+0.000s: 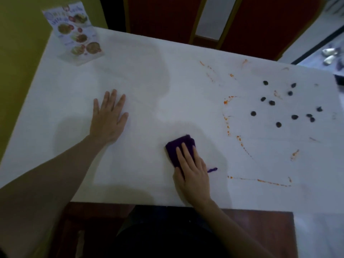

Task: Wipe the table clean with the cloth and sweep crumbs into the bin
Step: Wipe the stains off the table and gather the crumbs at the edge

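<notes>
Right hand [193, 174] fingers flat, pressing purple cloth [178, 148] on bench [149, 71] | left hand [109, 118] splayed, empty | orange smears [227, 125], seemingly sauce, right of fingers: overlap strokes, press evenly.

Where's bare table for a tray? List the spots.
Bare: the far stretch between the menu card and the orange smears, and the left edge beside the left hand. Crowded: the right side, with smears and dark crumbs; the right hand presses the cloth near the front.
</notes>
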Action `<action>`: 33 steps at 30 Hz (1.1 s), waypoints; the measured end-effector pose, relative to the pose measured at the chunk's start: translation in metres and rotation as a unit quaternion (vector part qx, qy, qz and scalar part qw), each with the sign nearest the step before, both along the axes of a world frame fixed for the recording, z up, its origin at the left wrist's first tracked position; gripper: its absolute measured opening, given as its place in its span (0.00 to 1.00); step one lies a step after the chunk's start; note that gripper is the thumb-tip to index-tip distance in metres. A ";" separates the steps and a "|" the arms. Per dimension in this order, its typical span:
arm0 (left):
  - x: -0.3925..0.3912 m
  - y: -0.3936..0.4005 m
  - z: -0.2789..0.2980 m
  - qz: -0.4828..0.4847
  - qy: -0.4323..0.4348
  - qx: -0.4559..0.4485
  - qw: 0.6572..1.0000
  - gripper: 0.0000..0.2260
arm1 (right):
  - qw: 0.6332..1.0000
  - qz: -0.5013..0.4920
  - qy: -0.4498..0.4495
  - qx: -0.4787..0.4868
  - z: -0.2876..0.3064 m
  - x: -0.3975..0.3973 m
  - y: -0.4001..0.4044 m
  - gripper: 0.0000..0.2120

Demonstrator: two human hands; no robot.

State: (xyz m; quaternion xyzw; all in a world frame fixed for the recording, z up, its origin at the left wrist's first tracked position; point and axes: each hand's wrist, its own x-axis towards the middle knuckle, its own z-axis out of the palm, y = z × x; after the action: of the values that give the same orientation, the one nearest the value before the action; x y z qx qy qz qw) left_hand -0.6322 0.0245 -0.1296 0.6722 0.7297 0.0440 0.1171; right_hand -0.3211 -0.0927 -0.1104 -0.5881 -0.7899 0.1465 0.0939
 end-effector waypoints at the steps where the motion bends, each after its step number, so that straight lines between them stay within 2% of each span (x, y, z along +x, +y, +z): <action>1: 0.014 0.000 0.002 -0.022 -0.003 0.003 1.000 0.29 | 1.000 -0.024 -0.004 0.000 0.001 0.018 -0.006 0.27; 7: 0.117 0.002 0.006 -0.116 -0.034 0.023 0.992 0.29 | 0.978 -0.205 -0.029 -0.022 0.003 0.129 0.014 0.29; 11: 0.168 -0.018 0.003 -0.145 -0.041 0.019 0.988 0.29 | 0.958 -0.284 -0.019 -0.038 0.003 0.148 0.075 0.29; 13: 0.183 -0.030 -0.001 -0.149 -0.032 0.014 0.988 0.28 | 0.959 -0.279 -0.015 -0.041 0.002 0.132 0.095 0.29; 16: 0.199 -0.041 -0.003 -0.134 -0.006 0.013 0.991 0.28 | 0.975 -0.219 -0.012 -0.030 0.003 0.103 0.094 0.29; 20: 0.214 -0.057 -0.004 -0.101 0.014 0.006 0.995 0.29 | 0.994 -0.110 0.002 -0.022 0.003 0.102 0.039 0.28; 23: 0.234 -0.073 -0.004 -0.095 0.016 0.006 0.995 0.29 | 0.998 -0.062 0.001 -0.010 0.000 0.137 -0.004 0.29; 28: 0.275 -0.089 -0.010 -0.057 0.012 0.005 0.998 0.30 | 0.992 -0.124 -0.005 0.014 -0.004 0.236 -0.031 0.28; 33: 0.279 -0.087 -0.012 -0.053 0.026 0.012 0.998 0.30 | 0.976 -0.216 -0.014 -0.018 -0.002 0.300 0.024 0.28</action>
State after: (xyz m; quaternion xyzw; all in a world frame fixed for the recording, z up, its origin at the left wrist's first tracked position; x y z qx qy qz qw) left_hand -0.3533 -0.0624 -0.1419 0.7123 0.6952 0.0285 0.0923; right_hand -0.0213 -0.0684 -0.1124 -0.7485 -0.6426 0.1288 0.1015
